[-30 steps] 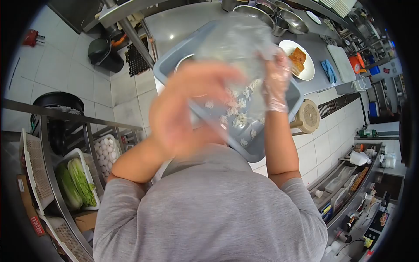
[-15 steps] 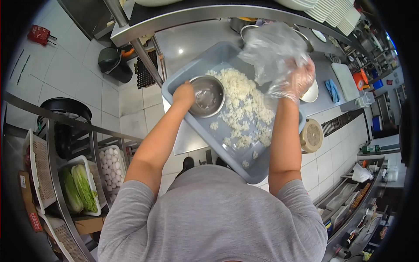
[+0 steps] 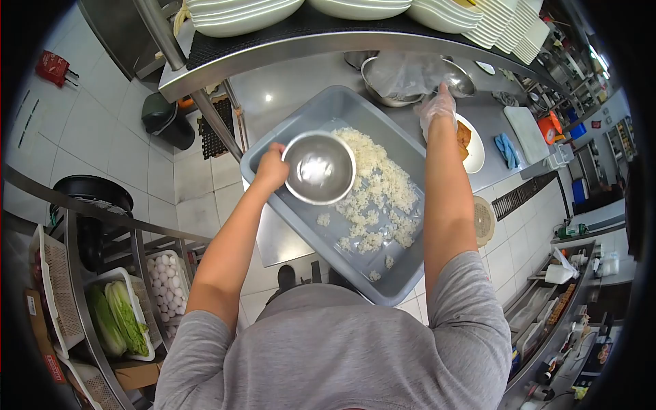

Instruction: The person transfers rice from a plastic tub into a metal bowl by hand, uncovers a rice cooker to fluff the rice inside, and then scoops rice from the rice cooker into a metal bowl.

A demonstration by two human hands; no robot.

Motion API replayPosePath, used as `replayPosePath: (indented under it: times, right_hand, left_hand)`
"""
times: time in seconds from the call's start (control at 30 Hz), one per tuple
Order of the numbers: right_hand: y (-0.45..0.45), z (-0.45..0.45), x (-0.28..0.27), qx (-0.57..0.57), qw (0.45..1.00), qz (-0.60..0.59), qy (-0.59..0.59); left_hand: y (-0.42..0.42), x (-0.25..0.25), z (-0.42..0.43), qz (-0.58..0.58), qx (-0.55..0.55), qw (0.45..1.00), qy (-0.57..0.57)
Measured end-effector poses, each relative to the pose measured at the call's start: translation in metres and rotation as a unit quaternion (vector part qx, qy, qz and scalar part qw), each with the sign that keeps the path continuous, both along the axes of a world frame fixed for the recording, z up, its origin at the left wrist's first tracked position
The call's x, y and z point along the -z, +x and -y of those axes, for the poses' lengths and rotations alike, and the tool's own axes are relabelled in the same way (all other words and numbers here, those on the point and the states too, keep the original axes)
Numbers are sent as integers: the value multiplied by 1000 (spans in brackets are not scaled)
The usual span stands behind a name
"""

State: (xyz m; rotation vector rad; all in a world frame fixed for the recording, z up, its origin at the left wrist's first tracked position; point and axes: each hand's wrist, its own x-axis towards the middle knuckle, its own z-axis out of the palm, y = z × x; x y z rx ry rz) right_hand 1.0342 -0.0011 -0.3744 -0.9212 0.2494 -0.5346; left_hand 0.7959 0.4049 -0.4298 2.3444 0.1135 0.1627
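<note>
My left hand (image 3: 272, 169) grips the rim of a round steel bowl (image 3: 319, 169), held over the left side of a grey plastic tub (image 3: 393, 292). No food shows in the bowl. White cooked rice (image 3: 376, 178) lies spread across the tub's floor, with a few loose clumps near the front. Past the tub's right edge, my right hand (image 3: 439, 108), in a clear plastic glove, has its fingers closed on a clear plastic bag (image 3: 406, 74). That bag hangs over a larger metal bowl (image 3: 383, 96) at the back of the counter.
A white plate (image 3: 476, 162) with brown food sits right of the tub. Farther right are a blue cloth (image 3: 506, 150) and a white cutting board (image 3: 527, 135). Stacked white dishes (image 3: 246, 15) fill the shelf above. Eggs (image 3: 166, 281) and leafy vegetables (image 3: 121, 318) stand at lower left.
My right hand has carried the plastic bag away from above the tub, back toward the metal bowls. My left hand has lifted and tilted the steel bowl.
</note>
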Motion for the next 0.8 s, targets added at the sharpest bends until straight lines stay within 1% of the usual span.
replayPosePath:
  times: [0.03, 0.07, 0.1, 0.13, 0.17, 0.2, 0.27, 0.3, 0.33, 0.37, 0.4, 0.43, 0.47, 0.53, 0.6, 0.63, 0.7, 0.73, 0.77, 0.8]
  right_hand:
    - [-36, -21, -19, 17, 999, -27, -16]
    - [-73, -43, -32, 30, 996, -56, -68]
    - [-110, -65, -40, 65, 960, -72, -263]
    - [-100, -59, 7, 43, 920, -19, -389]
    - [-116, -68, 18, -89, 887, -59, -449]
    - [-136, -82, 28, -217, 834, -99, -498]
    - [-139, -109, 56, -270, 687, -51, -673]
    - [-132, -123, 60, -254, 644, -57, -719]
    - [-125, -135, 65, -238, 597, -64, -763]
    - [-128, -151, 59, -242, 594, -65, -765]
    - [-137, -172, 42, -256, 554, -122, -783]
    - [-146, -182, 37, -270, 512, -179, -796]
    - [-160, -182, 46, -280, 509, -187, -792]
    - [-185, -184, 54, -364, 454, -88, -808]
    - [-198, -182, 53, -439, 382, 15, -813]
    - [-187, -183, 50, -441, 374, 19, -816]
    - [-156, -188, 45, -606, 305, 56, -732]
    - [-152, -213, 10, -541, 322, -124, -767]
    - [-157, -222, 15, -546, 320, -122, -764]
    - [-160, -231, 18, -518, 413, -55, -747]
  left_hand:
    - [-3, -5, -1, -7, 0, 1000, 0]
    - [-5, -13, -1, 45, -46, 987, -148]
    - [-8, -20, -2, 98, -93, 947, -292]
    - [-10, -27, -4, 96, -97, 946, -295]
    - [-11, -32, -6, 142, -131, 915, -353]
    - [-11, -33, -6, 187, -163, 878, -409]
    - [-10, -27, -6, 183, -177, 878, -404]
    - [-4, -21, -8, 184, -188, 879, -397]
    - [0, -12, -10, 205, -171, 887, -378]
    - [0, -15, -8, 202, -175, 885, -380]
    - [-3, -24, -5, 186, -185, 880, -397]
    - [-6, -25, -5, 167, -195, 874, -412]
    - [-5, -18, -7, 189, -187, 877, -399]
    - [-5, -19, -9, 191, -188, 874, -406]
    - [-5, -20, -9, 200, -184, 865, -422]
    - [-4, -21, -10, 203, -191, 861, -426]
    - [-6, -21, -9, 208, -182, 858, -433]
    - [-6, -22, -10, 211, -183, 853, -442]
    - [-9, -21, -8, 209, -189, 853, -440]
    - [-9, -22, -8, 217, -184, 848, -448]
